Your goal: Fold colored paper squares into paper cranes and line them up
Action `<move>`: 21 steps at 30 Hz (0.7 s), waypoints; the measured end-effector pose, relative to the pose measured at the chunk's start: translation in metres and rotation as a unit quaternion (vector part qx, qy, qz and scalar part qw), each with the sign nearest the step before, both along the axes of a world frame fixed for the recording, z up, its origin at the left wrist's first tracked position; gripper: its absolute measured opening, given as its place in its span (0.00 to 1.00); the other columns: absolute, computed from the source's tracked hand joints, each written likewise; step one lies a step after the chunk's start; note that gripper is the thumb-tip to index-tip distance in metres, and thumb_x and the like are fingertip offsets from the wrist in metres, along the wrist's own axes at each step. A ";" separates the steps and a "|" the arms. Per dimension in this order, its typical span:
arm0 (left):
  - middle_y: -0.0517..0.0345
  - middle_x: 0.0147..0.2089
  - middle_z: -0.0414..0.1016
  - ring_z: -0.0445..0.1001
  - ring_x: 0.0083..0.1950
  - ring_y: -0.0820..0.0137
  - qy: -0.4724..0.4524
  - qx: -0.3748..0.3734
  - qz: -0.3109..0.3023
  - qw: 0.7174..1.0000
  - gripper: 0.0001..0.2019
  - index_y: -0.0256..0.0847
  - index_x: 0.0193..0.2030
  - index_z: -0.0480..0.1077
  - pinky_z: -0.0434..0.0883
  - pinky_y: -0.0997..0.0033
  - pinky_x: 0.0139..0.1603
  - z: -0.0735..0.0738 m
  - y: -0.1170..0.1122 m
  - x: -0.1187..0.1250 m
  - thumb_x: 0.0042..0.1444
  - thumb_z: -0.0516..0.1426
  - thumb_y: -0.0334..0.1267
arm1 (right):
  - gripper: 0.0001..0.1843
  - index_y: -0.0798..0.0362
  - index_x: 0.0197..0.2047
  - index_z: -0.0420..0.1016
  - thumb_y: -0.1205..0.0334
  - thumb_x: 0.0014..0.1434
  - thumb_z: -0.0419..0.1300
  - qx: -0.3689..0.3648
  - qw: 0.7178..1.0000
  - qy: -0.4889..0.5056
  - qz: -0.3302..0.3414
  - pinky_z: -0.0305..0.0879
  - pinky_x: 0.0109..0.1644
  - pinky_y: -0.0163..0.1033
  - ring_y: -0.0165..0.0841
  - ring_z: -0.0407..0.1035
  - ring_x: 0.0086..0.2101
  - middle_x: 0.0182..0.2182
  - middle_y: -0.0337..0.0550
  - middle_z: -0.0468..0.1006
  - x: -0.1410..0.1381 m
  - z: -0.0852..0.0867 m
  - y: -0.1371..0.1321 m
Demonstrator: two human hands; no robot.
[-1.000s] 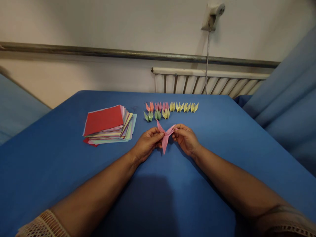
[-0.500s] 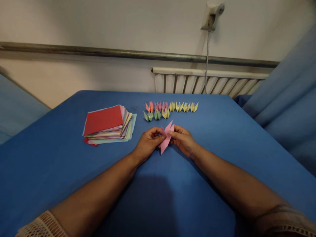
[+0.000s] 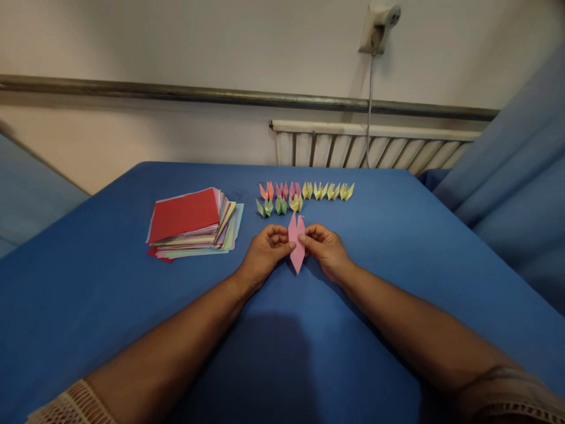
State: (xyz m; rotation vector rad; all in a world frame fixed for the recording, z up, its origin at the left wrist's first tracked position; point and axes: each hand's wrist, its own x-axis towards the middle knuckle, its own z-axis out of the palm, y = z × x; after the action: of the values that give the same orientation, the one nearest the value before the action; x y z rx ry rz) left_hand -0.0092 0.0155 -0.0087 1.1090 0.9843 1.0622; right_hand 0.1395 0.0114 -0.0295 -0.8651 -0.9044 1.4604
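Note:
A narrow, pointed pink folded paper [image 3: 296,244] is pinched between both my hands over the blue table [image 3: 397,247]. My left hand [image 3: 263,253] grips its left edge with closed fingers. My right hand [image 3: 325,248] grips its right edge, fingers also closed. The paper stands upright with its point down and two tips together at the top. Just beyond it lie two rows of small folded paper figures [image 3: 304,196] in orange, pink, green and yellow.
A stack of coloured paper squares [image 3: 193,222] with a red sheet on top lies to the left. Behind the table are a wall rail, a radiator [image 3: 375,147] and a hanging cord. Blue fabric [image 3: 521,176] rises at the right.
The pink paper's two flaps, spread wide like wings a second ago, have been brought together into a narrow upright shape. My hands moved closer to each other.

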 end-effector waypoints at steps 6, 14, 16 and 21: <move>0.62 0.27 0.72 0.68 0.22 0.79 0.016 -0.059 -0.032 0.998 0.13 0.36 0.34 0.69 0.65 0.82 0.18 0.002 -0.001 -0.002 0.48 0.65 0.42 | 0.14 0.52 0.28 0.74 0.51 0.48 0.68 0.031 0.998 -0.048 0.007 0.59 0.28 0.34 0.26 0.63 0.23 0.22 0.35 0.72 0.005 -0.002 0.001; 0.59 0.31 0.75 0.75 0.30 0.75 -0.052 -0.109 -0.047 0.992 0.12 0.36 0.38 0.69 0.77 0.76 0.29 0.004 -0.003 -0.001 0.49 0.65 0.34 | 0.14 0.52 0.31 0.75 0.51 0.47 0.69 0.016 0.999 -0.026 0.014 0.58 0.27 0.32 0.25 0.64 0.23 0.22 0.34 0.72 0.006 -0.002 0.003; 0.58 0.31 0.75 0.76 0.30 0.75 -0.064 -0.107 -0.065 0.990 0.11 0.35 0.38 0.69 0.77 0.77 0.30 0.004 -0.003 -0.002 0.50 0.65 0.34 | 0.14 0.52 0.31 0.74 0.51 0.47 0.69 0.003 1.000 -0.009 0.026 0.58 0.27 0.33 0.25 0.64 0.23 0.22 0.34 0.73 0.005 -0.001 0.002; 0.58 0.30 0.76 0.76 0.27 0.75 -0.051 -0.090 -0.073 0.992 0.13 0.35 0.39 0.69 0.75 0.79 0.28 0.002 -0.001 -0.003 0.49 0.65 0.37 | 0.15 0.52 0.34 0.74 0.52 0.47 0.68 0.007 0.999 -0.003 0.037 0.59 0.27 0.33 0.26 0.65 0.23 0.23 0.35 0.74 0.005 0.000 0.002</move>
State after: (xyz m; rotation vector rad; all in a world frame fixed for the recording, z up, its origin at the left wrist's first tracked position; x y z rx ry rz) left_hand -0.0122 0.0149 -0.0071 0.9551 0.8848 0.8845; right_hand 0.1446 0.0135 -0.0297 -0.8346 -0.9588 1.5133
